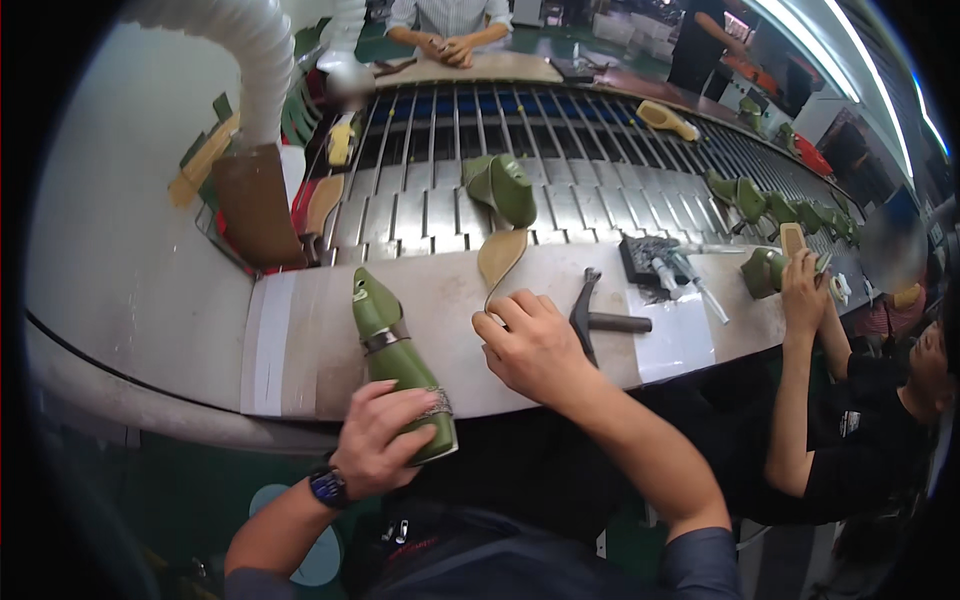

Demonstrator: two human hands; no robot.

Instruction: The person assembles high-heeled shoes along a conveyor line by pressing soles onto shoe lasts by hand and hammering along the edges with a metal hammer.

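Note:
My left hand (385,435) is wrapped round the wide end of a green shoe last (378,315), which points away from me over the bench. A metal band runs round the last's middle, and a grey textured strip lies by my fingers. With the fingertips of my right hand (530,345) I pinch the narrow end of a tan insole (502,256), its broad end reaching toward the conveyor. Just beyond it, a second green last (500,190) rests on the slatted metal. To the right of my right hand lies a hammer (615,322) with a dark handle.
A dark box of small nails (645,258) and glue syringes (690,280) sit on the bench. Several green lasts (780,208) line the conveyor (420,190) at right. A co-worker (860,390) holds another last nearby. A white duct (255,70) hangs at left.

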